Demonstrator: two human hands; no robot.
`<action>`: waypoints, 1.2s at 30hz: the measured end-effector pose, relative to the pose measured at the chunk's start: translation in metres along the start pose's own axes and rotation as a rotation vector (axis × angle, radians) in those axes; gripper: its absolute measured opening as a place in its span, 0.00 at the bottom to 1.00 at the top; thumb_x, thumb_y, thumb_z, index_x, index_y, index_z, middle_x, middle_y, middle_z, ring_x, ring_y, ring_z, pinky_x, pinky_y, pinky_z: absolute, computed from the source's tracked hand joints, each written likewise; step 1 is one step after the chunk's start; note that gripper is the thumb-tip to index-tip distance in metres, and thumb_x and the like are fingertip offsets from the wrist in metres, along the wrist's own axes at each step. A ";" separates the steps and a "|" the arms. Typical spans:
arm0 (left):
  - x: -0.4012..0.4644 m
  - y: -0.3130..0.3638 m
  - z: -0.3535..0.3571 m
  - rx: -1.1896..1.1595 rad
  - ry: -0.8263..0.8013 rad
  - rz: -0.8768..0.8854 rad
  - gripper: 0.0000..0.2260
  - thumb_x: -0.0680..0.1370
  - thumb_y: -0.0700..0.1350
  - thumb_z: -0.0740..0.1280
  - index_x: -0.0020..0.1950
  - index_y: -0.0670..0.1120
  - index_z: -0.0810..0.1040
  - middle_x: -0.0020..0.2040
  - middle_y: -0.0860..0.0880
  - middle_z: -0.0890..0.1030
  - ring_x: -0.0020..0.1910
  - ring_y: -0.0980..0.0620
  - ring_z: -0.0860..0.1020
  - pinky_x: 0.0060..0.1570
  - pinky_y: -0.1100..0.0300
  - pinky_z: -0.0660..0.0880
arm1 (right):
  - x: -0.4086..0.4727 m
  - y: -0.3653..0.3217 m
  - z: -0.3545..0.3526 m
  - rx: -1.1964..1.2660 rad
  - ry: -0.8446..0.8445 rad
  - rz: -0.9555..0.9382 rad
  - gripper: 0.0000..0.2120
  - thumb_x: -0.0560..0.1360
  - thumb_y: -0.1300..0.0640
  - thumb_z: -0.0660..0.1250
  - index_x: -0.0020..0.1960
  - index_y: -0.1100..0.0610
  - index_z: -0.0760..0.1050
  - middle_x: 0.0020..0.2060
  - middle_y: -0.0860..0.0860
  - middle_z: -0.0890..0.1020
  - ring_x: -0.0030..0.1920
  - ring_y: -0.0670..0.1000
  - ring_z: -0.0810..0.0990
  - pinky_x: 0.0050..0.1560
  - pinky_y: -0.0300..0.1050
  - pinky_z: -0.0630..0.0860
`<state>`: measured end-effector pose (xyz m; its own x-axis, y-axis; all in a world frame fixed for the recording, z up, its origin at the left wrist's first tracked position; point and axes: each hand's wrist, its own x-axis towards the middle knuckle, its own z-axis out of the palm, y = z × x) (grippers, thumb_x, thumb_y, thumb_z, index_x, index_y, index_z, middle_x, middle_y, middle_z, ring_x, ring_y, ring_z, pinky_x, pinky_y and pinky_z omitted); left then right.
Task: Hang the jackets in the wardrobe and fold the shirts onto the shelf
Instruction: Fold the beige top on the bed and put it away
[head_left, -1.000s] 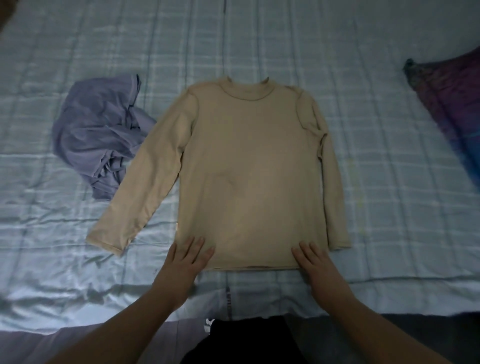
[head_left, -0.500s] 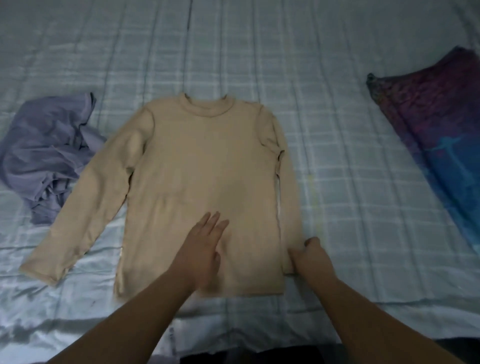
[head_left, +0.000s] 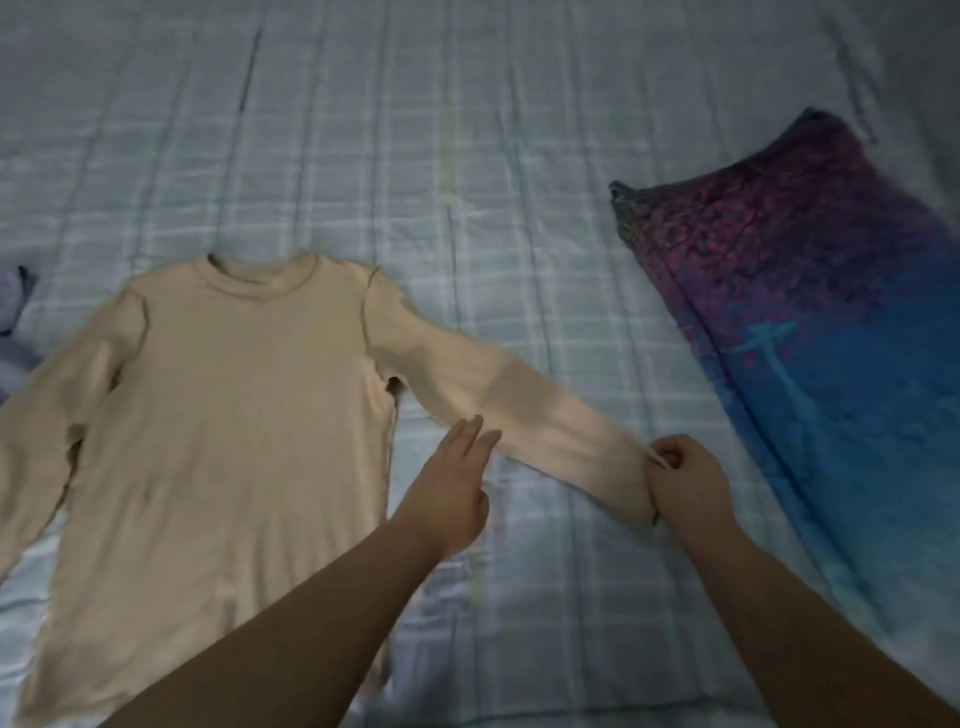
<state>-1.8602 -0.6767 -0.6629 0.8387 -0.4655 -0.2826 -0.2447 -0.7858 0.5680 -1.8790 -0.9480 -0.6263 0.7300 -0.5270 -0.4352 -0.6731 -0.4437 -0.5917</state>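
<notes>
Sleeve (head_left: 524, 415) now pulled outward, right hand (head_left: 680, 480) pinching its hidden cuff, left hand (head_left: 452, 488) open; shirt (head_left: 234, 415) cropped left.

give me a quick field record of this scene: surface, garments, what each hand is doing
surface: bed with pale blue plaid sheet
main garment: beige long-sleeve shirt, lying flat, front up
shirt sleeve: one sleeve stretched out sideways toward the right hand
right hand: closed, pinching the sleeve cuff
left hand: open, fingers extended, at the sleeve's lower edge
other items: purple-and-blue patterned cloth at right; lavender garment barely in view at left edge
fold stage: not yet folded
</notes>
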 end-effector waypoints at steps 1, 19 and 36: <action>0.013 0.010 0.005 0.020 -0.001 0.010 0.33 0.73 0.38 0.60 0.79 0.44 0.58 0.80 0.42 0.53 0.80 0.45 0.48 0.78 0.52 0.50 | 0.018 0.002 -0.012 -0.012 -0.009 -0.011 0.02 0.73 0.61 0.67 0.45 0.55 0.78 0.36 0.51 0.79 0.40 0.55 0.78 0.41 0.46 0.71; 0.154 0.026 0.021 0.437 -0.114 -0.236 0.26 0.81 0.62 0.44 0.79 0.59 0.49 0.81 0.49 0.50 0.79 0.45 0.49 0.72 0.38 0.52 | 0.144 0.041 -0.016 -0.011 0.182 0.064 0.13 0.81 0.55 0.57 0.57 0.63 0.74 0.53 0.65 0.78 0.56 0.66 0.76 0.56 0.55 0.70; 0.174 0.028 0.067 0.435 -0.048 -0.305 0.31 0.80 0.60 0.46 0.78 0.56 0.33 0.80 0.46 0.36 0.78 0.41 0.35 0.70 0.31 0.35 | 0.117 0.073 0.004 -0.179 0.189 0.072 0.09 0.82 0.55 0.55 0.50 0.60 0.69 0.45 0.65 0.79 0.47 0.66 0.79 0.47 0.55 0.73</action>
<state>-1.7538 -0.8073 -0.7479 0.8826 -0.2000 -0.4255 -0.1811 -0.9798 0.0849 -1.8423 -1.0388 -0.7233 0.6558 -0.6802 -0.3275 -0.7450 -0.5126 -0.4268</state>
